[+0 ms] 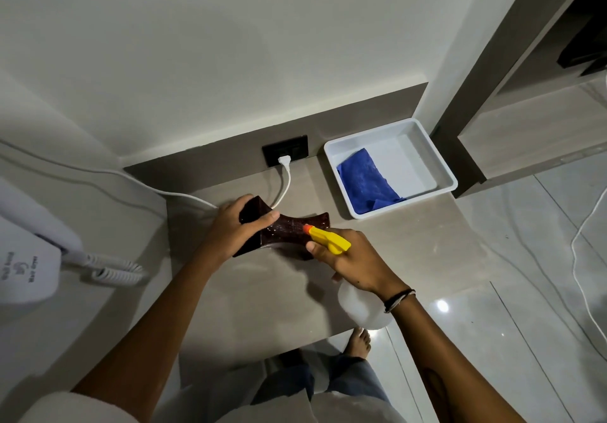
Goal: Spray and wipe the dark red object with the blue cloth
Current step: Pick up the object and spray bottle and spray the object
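Dark red object [289,229]: it sits on the tan counter [262,298], and every place below is told from it.
Risk one: the spray could miss and wet the black wall socket [285,155] just behind the dark red object, because the white plug [284,161] is in it and the nozzle points that way.
Risk two: the dark red object could slip or tip, because little wet drops already show on its top and only one end is held.
Risk three: the counter could get a puddle if too much is sprayed.
Left hand [235,229]: it wraps around the left end of the dark red object and holds it firmly.
Right hand [348,260]: it grips the spray bottle [361,306] just in front of the dark red object, on its right side, with the yellow spray head [328,240] almost touching it.
Blue cloth [364,181]: it lies in the white tray [440,173], behind and to the right of the dark red object, and no hand touches it.
Step now: looks like spraying; wiping is not yet done.
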`<state>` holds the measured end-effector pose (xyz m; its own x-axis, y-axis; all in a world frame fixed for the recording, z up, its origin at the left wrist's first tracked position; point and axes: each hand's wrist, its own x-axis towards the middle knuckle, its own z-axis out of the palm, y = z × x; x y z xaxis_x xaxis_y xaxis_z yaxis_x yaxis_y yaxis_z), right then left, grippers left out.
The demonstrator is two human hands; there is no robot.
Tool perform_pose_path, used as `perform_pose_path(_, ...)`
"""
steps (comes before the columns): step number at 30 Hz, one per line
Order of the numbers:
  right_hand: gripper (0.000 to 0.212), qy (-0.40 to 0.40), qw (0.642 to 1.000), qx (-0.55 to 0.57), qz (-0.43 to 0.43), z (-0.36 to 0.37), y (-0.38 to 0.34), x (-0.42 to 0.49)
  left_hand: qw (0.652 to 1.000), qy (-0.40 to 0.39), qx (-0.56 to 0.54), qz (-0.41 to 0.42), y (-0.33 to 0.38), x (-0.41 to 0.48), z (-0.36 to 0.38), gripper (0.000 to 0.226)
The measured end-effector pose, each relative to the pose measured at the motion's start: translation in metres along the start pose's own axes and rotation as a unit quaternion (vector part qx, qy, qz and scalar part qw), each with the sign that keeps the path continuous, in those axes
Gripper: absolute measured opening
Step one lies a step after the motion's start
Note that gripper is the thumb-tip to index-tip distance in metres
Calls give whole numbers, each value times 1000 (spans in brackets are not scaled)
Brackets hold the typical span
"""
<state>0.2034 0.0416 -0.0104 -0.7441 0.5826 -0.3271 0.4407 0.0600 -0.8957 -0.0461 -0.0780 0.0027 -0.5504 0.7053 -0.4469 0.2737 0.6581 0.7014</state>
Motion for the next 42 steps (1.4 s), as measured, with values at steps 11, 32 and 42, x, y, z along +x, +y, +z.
perform_pose_path(11,47,32,992,-122,23,-7,8,6,993,-29,89,79,-10,-9,-5,135)
perform_pose_path(32,37,-23,992,-107,-60,-1,-11,-14,988,40,-79,-128,3,-9,-4,60)
perform_pose_path(42,39,10,982,-190,1,4,-17,-4,993,12,-78,-90,9,-13,-5,45)
